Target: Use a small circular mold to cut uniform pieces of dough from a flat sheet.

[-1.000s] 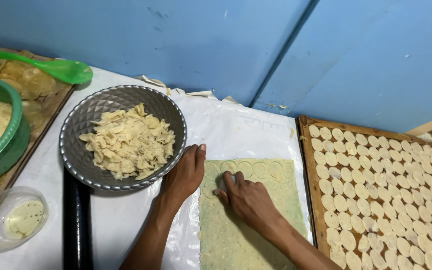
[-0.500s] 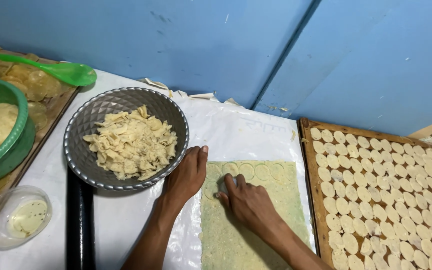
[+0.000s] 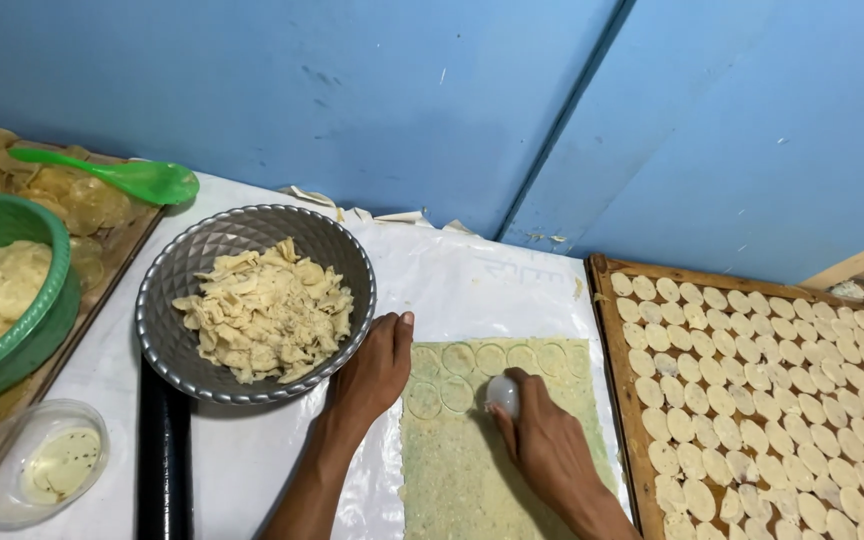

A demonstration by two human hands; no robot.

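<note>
From the head camera, a flat sheet of dough (image 3: 492,460) lay on a white plastic sheet (image 3: 472,290) that covered the table. The dough was pale green and yellow, and a few round rings were already pressed into its top part. The right hand (image 3: 552,450) was closed around a small round white cutter (image 3: 503,394) and pushed it down on the dough, just under the row of rings. The left hand (image 3: 377,370) held nothing. It lay flat and open, palm down, on the plastic at the left edge of the dough, with the thumb touching the dough's top corner. Just beside the left hand stood a grey metal bowl (image 3: 252,230) full of torn dough scraps (image 3: 267,310). A black rolling pin (image 3: 164,460) lay under the near side of that bowl. Further left sat a green bowl (image 3: 37,320) with a lump of soft dough inside. A small clear tub (image 3: 32,470) with some pale stuff in it sat in front of the green bowl. A green spoon (image 3: 132,178) rested on a tray of round chips (image 3: 62,200) at the far left. On the right, a wooden tray (image 3: 620,400) held many small round dough pieces (image 3: 782,390) in neat rows. A blue wall (image 3: 402,90) stood behind the table.
</note>
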